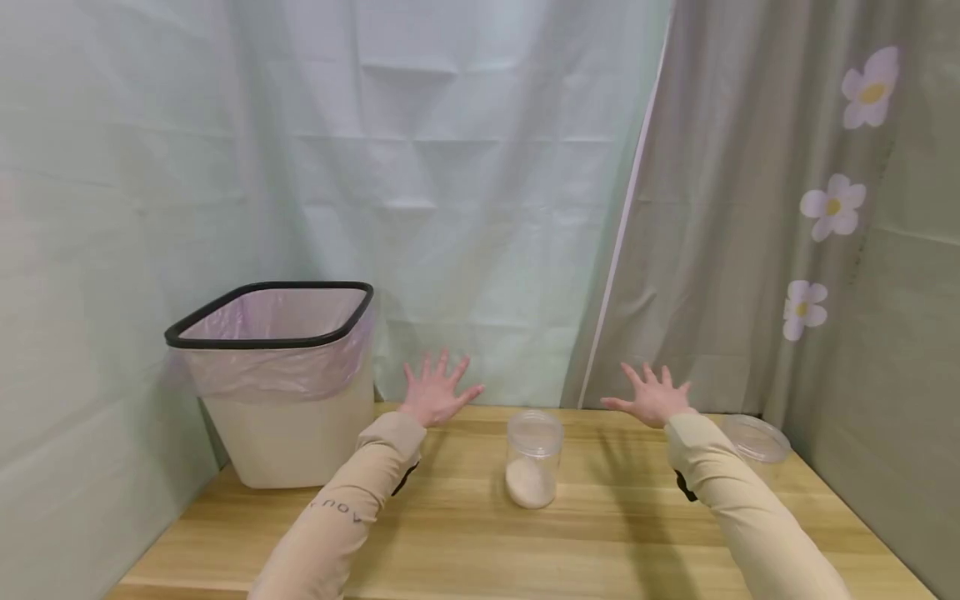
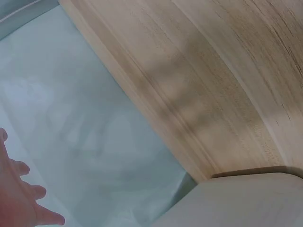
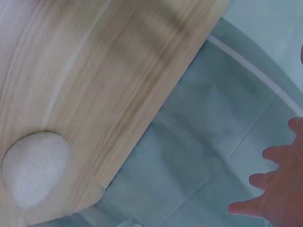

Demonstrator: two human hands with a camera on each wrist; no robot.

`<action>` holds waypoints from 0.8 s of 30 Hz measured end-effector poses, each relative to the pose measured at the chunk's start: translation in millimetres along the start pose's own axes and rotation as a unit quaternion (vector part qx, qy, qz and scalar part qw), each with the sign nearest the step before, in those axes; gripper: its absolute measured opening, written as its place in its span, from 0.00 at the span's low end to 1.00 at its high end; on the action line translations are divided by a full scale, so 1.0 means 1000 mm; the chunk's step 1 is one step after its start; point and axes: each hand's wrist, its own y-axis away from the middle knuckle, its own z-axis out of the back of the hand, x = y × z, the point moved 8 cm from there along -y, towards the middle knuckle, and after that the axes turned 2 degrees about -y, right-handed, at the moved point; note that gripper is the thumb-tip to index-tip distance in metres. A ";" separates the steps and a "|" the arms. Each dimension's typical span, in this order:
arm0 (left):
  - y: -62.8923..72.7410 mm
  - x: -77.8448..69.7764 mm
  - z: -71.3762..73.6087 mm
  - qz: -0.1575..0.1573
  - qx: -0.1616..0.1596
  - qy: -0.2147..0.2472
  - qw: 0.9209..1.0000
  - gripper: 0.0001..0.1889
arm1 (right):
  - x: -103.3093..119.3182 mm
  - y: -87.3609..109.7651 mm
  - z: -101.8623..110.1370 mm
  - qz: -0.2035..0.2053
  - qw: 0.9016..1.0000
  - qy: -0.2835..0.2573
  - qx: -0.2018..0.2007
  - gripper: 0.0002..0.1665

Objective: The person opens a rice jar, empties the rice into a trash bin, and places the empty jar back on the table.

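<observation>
My left hand (image 1: 435,396) is held up with its fingers spread, between the trash bin and a clear jar (image 1: 534,458). That jar stands on the table with a white substance in its lower part; whether a lid covers it I cannot tell. My right hand (image 1: 651,398) is likewise raised and spread, touching nothing. A second clear container (image 1: 756,437) stands to its right, partly hidden behind my sleeve. In the right wrist view a white mass (image 3: 35,170) shows inside a clear container. Fingers (image 2: 35,191) of my left hand appear in the left wrist view.
A white trash bin (image 1: 300,442) with a black rim and a pale purple liner stands at the left of the wooden table (image 1: 465,550). Pale curtains (image 1: 480,208) hang behind and at both sides. White flowers (image 1: 832,207) decorate the right one.
</observation>
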 end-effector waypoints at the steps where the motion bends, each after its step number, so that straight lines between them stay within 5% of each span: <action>1: 0.000 0.001 0.000 0.004 0.002 -0.003 1.000 0.38 | 0.002 0.000 0.001 0.002 1.000 -0.001 -0.002 0.53; 12: 0.005 0.012 -0.001 0.012 0.005 0.001 1.000 0.39 | 0.020 0.002 0.002 0.004 0.999 0.016 -0.033 0.51; 24: 0.003 0.007 0.003 0.003 -0.016 0.008 1.000 0.39 | 0.028 0.001 0.003 0.012 0.998 0.032 -0.048 0.52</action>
